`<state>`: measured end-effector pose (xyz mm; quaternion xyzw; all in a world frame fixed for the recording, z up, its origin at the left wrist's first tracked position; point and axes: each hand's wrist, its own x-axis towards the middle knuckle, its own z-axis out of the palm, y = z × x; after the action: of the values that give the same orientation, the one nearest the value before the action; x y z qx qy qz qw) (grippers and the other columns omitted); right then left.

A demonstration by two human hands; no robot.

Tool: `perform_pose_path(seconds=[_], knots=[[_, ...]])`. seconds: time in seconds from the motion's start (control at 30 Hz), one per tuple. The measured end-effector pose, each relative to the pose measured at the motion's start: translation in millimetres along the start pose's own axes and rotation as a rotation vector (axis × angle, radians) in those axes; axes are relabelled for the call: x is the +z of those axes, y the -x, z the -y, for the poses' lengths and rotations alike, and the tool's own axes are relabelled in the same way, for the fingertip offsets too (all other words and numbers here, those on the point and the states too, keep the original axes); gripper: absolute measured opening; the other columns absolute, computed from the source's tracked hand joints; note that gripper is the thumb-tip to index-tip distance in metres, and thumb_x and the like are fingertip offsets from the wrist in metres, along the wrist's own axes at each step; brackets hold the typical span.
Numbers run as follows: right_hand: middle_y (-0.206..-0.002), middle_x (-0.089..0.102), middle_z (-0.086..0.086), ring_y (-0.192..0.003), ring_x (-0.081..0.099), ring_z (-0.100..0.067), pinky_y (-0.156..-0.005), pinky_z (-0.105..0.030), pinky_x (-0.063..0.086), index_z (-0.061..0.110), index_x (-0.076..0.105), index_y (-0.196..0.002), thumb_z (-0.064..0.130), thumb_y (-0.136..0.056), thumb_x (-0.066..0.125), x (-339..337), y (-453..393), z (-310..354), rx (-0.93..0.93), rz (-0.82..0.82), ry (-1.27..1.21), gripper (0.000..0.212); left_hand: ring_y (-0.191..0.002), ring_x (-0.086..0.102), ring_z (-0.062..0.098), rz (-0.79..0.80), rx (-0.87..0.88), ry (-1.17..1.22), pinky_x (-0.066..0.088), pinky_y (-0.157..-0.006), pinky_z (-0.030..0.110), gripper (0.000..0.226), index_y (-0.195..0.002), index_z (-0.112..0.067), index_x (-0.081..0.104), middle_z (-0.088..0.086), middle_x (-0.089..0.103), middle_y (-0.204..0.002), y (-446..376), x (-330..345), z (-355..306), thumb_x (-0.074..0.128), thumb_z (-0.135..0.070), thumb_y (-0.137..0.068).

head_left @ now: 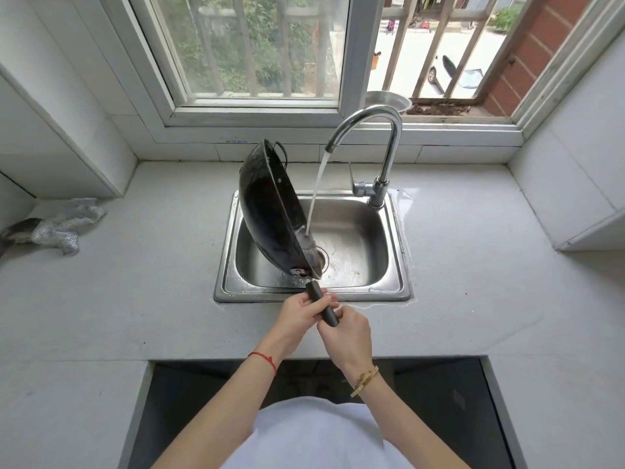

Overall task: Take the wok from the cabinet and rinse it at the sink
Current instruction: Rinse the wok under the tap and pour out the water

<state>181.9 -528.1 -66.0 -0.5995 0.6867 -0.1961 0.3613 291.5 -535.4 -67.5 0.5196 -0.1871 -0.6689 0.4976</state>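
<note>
- And the wok [270,218] is up on edge over the sink [394,238], nearly vertical, its lower rim down by the drain and its small loop handle at the top.
- Both hands on the long dark handle [323,304]: the left hand [301,314] wraps it nearer the pan, the right hand [345,328] clamps the tail end. Each grip is closed tight around that handle.
- Water from the tap [372,130] streams down onto the wok's inner face near the bottom rim.
- Risk, as I judge it: a heavy pan held far out on a wet handle could twist or slip and bang into the sink.
- Tilted this steeply, the stream could deflect and splash onto the counter [473,282], already wet beside the sink.
- A silvery cloth [64,225] lies well apart on the left.
- No brand or readable writing anywhere; a faint blue mark under the window is too small to read.
</note>
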Motion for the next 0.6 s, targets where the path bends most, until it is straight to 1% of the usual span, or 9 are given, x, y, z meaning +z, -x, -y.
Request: perform_pose_path(seconds=[0.1, 0.17, 0.2, 0.27, 0.37, 0.43, 0.5, 0.53, 0.6], knots=[[-0.066, 0.062, -0.002, -0.062, 0.059, -0.019, -0.060, -0.036, 0.053, 0.011, 0.062, -0.074, 0.035, -0.083, 0.067, -3.0, 1.4, -3.3, 0.037, -0.017, -0.012, 0.026, -0.101, 0.069, 0.025, 0.031, -0.032, 0.003, 0.058, -0.087, 0.026, 0.039, -0.128, 0.010, 0.052, 0.023, 0.066, -0.120, -1.8, 3.5, 1.6, 0.061, -0.003, -0.093], [-0.066, 0.061, 0.001, -0.061, 0.058, -0.016, -0.056, -0.030, 0.049, 0.011, 0.063, -0.076, 0.035, -0.083, 0.068, -3.7, 3.3, -4.5, 0.047, -0.029, -0.028, 0.025, -0.099, 0.070, 0.023, 0.050, -0.050, -0.002, 0.058, -0.081, 0.023, 0.040, -0.129, 0.011, 0.051, 0.024, 0.066, -0.120, -2.8, 4.3, 2.1, 0.062, -0.004, -0.092], [-0.065, 0.060, 0.002, -0.061, 0.058, -0.015, -0.053, -0.027, 0.046, 0.012, 0.062, -0.075, 0.035, -0.083, 0.068, -3.7, 4.6, -4.4, 0.048, -0.039, -0.039, 0.025, -0.098, 0.071, 0.021, 0.056, -0.057, -0.005, 0.057, -0.080, 0.022, 0.041, -0.129, 0.011, 0.051, 0.022, 0.067, -0.119, -3.2, 4.5, 1.9, 0.062, -0.004, -0.092], [-0.066, 0.061, 0.003, -0.061, 0.059, -0.014, -0.052, -0.025, 0.043, 0.013, 0.062, -0.076, 0.035, -0.083, 0.068, -3.5, 6.2, -3.7, 0.054, -0.056, -0.054, 0.024, -0.098, 0.072, 0.021, 0.065, -0.063, -0.018, 0.057, -0.086, 0.025, 0.041, -0.128, 0.010, 0.052, 0.017, 0.069, -0.115, -3.2, 5.8, 0.0, 0.063, -0.003, -0.091], [-0.072, 0.066, -0.002, -0.067, 0.063, -0.019, -0.059, -0.033, 0.051, 0.012, 0.063, -0.080, 0.036, -0.084, 0.068, -2.5, 6.6, -3.0, 0.075, -0.078, -0.063, 0.025, -0.106, 0.069, 0.026, 0.080, -0.068, -0.048, 0.052, -0.098, 0.034, 0.039, -0.126, 0.007, 0.052, 0.018, 0.069, -0.118, -3.1, 7.9, -3.9, 0.064, -0.002, -0.090], [-0.072, 0.066, -0.003, -0.067, 0.063, -0.020, -0.062, -0.037, 0.054, 0.011, 0.063, -0.079, 0.035, -0.084, 0.068, -2.2, 6.3, -2.8, 0.096, -0.071, -0.100, 0.025, -0.111, 0.067, 0.028, 0.092, -0.076, -0.051, 0.051, -0.100, 0.034, 0.035, -0.122, 0.004, 0.053, 0.020, 0.067, -0.121, -1.7, 8.1, -6.2, 0.064, -0.001, -0.089], [-0.066, 0.064, -0.002, -0.061, 0.065, -0.020, -0.059, -0.037, 0.057, 0.012, 0.062, -0.075, 0.032, -0.084, 0.069, -2.6, 5.4, -1.6, 0.145, -0.014, -0.175, 0.023, -0.114, 0.066, 0.028, 0.111, -0.088, -0.054, 0.052, -0.098, 0.032, 0.032, -0.120, 0.003, 0.054, 0.020, 0.066, -0.123, -1.0, 6.6, -7.3, 0.064, 0.000, -0.090], [-0.060, 0.063, -0.002, -0.054, 0.064, -0.018, -0.053, -0.035, 0.057, 0.012, 0.062, -0.071, 0.029, -0.083, 0.070, -3.2, 4.4, -1.0, 0.178, 0.029, -0.223, 0.023, -0.114, 0.066, 0.028, 0.122, -0.093, -0.055, 0.054, -0.096, 0.031, 0.032, -0.120, 0.003, 0.054, 0.020, 0.066, -0.124, -1.2, 5.3, -7.4, 0.063, 0.000, -0.090], [-0.047, 0.058, -0.002, -0.039, 0.057, -0.014, -0.040, -0.028, 0.051, 0.010, 0.061, -0.065, 0.023, -0.082, 0.070, -5.1, 2.3, 0.1, 0.252, 0.129, -0.360, 0.023, -0.113, 0.067, 0.026, 0.143, -0.100, -0.049, 0.057, -0.090, 0.029, 0.035, -0.124, 0.006, 0.052, 0.021, 0.066, -0.124, -2.3, 1.2, -7.3, 0.062, 0.000, -0.091]])
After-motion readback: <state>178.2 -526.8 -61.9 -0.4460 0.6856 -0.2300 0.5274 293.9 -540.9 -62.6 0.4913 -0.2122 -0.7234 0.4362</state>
